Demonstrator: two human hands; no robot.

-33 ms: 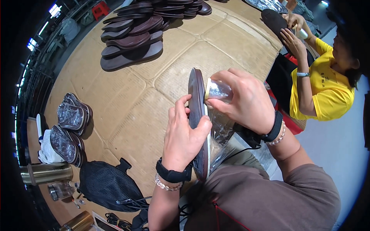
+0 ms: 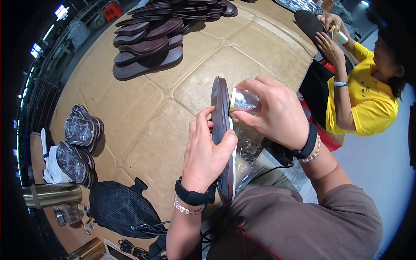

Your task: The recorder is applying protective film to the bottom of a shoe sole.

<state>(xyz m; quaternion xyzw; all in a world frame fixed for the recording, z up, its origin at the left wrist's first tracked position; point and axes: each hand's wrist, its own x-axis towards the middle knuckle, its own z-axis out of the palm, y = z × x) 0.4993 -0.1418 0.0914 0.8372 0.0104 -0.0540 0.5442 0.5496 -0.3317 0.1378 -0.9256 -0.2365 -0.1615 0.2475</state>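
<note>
Left hand (image 2: 207,152) gripped dark brown flat shoe sole (image 2: 222,130) on edge, long axis pointing away; right hand (image 2: 273,112) closed around clear tape roll (image 2: 245,102) touching sole's right face

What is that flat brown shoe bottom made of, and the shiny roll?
The sole in the left hand looks like matte rubber or foam: dull, dark brown, thin. The roll under the right hand seems to be clear glossy plastic tape, since it glints.
</note>
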